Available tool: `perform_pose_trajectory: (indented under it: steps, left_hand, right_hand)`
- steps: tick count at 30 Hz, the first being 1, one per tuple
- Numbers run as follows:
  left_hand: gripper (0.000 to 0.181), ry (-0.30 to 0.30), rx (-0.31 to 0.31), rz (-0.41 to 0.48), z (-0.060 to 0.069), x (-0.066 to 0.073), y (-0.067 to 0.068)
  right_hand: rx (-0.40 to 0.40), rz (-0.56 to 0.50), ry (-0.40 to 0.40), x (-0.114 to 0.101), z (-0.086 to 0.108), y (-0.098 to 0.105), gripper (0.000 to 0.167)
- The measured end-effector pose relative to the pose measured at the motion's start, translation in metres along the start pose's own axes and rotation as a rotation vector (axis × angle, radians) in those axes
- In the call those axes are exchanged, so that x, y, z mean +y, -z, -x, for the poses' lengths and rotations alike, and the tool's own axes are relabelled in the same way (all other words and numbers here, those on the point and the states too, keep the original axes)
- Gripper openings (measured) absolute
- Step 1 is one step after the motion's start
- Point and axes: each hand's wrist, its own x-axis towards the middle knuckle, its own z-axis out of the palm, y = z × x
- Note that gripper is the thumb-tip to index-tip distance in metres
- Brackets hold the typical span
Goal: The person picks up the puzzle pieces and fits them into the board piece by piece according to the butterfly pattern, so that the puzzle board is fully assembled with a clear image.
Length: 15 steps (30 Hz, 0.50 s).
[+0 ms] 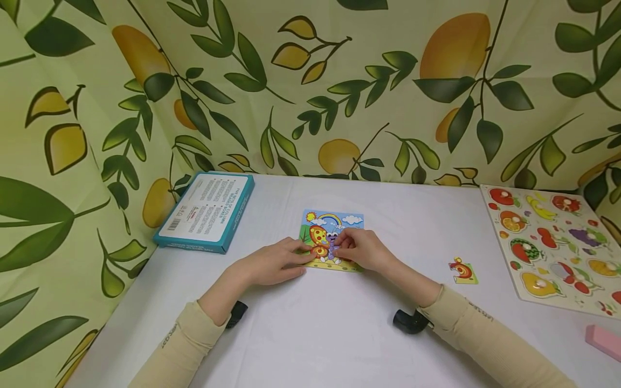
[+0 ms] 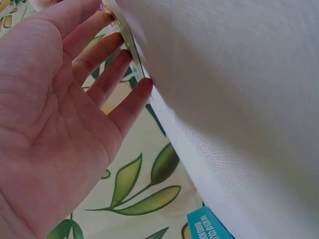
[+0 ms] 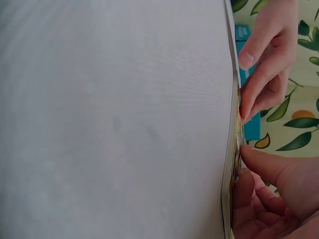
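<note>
A colourful butterfly jigsaw puzzle [image 1: 341, 219] lies flat on the table, with a sun, a rainbow and clouds along its far side. My left hand [image 1: 274, 262] rests its fairly straight fingertips on the puzzle's near left edge; the left wrist view shows its open palm [image 2: 55, 114]. From the right, my right hand [image 1: 363, 249] has its thumb and forefinger on a puzzle piece [image 1: 332, 249] at the butterfly's body, and seems to pinch it. The other right fingers [image 3: 269, 199] are curled. The hand hides the puzzle's right part. Off to the right lies a loose puzzle piece [image 1: 464, 272] showing a red-orange wing.
A teal-edged box [image 1: 204, 213] lies at the back left. On the right is a fruit peg board [image 1: 516, 272], with a pink block [image 1: 604, 340] nearer me. Black curved objects [image 1: 409, 321] show beside both wrists. A leaf-patterned curtain [image 1: 310, 91] borders the table [image 1: 310, 334].
</note>
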Motion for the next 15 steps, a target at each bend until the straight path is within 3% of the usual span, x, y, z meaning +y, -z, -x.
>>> perform_pose_trajectory:
  steps: [15]
  left_hand:
    - [0.043, -0.034, 0.012, -0.026, -0.0014, -0.0022, -0.0006]
  right_hand:
    - [0.017, 0.024, 0.007, -0.0019, -0.0003, -0.0034, 0.018]
